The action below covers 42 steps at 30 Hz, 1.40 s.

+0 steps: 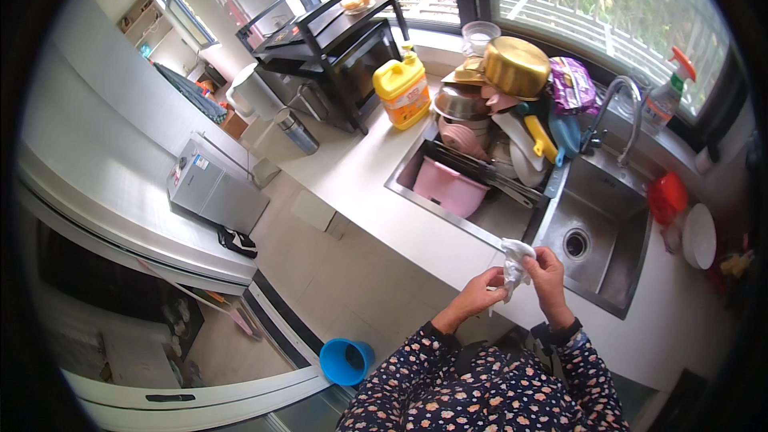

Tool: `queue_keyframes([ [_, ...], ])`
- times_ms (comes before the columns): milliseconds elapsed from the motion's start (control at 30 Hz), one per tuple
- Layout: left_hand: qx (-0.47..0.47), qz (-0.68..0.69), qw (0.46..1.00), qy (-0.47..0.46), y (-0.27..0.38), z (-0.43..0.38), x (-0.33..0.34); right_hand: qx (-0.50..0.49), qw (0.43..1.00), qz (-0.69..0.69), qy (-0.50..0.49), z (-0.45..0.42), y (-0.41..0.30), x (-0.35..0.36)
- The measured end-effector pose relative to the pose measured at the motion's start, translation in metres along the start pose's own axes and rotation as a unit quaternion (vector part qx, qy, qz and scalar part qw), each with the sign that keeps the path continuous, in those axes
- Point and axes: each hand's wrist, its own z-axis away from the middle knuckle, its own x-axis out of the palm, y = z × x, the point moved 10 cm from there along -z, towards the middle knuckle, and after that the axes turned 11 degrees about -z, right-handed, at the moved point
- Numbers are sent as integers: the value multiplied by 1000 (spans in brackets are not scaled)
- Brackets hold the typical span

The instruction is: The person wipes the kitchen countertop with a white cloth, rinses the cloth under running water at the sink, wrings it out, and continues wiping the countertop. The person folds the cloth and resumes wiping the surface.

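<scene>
A crumpled white cloth or tissue (517, 264) is pinched between my two hands, above the front edge of the counter. My left hand (480, 295) grips its lower left side with thumb and fingers. On the upper right, my right hand (547, 276) holds it between thumb and fingers. Whether it is fabric or paper, I cannot tell. Just beyond my hands lies a double stainless steel sink (606, 216). Its right basin shows a drain (576, 244). In the left basin a pink plastic basin (449, 186) sits below a loaded dish rack.
A gold-coloured pot (517, 68) tops the piled dishes beside the faucet (627, 96). A yellow jug (403, 93) and a steel tumbler (297, 131) stand left on the counter (384, 216). A spray bottle (665, 96) and white bowl (699, 236) are right. A blue bin (347, 362) stands on the floor.
</scene>
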Motion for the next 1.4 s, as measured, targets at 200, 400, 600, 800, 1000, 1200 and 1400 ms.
queue_keyframes([
  [200, 45, 159, 986, 32, -14, 39, -52, -23, 997, 55, -52, 6, 23, 87],
  [400, -4, 166, 978, 123, -50, 59, -95, 41, 997, 3, -62, 18, 33, 126],
  [600, -8, 300, 941, 155, -69, 62, -102, 106, 990, -77, -57, 21, 39, 130],
  [800, -5, 365, 911, 193, -79, 60, -106, 155, 978, -123, -69, 20, 52, 122],
  [1000, 2, 387, 896, 219, -72, 57, -99, 175, 966, -173, -82, 16, 53, 103],
  [1200, -5, 395, 887, 238, -68, 53, -96, 180, 965, -166, -93, 11, 55, 79],
  [1400, 27, 412, 882, 226, -56, 46, -92, 164, 970, -169, -62, 9, 51, 66],
])
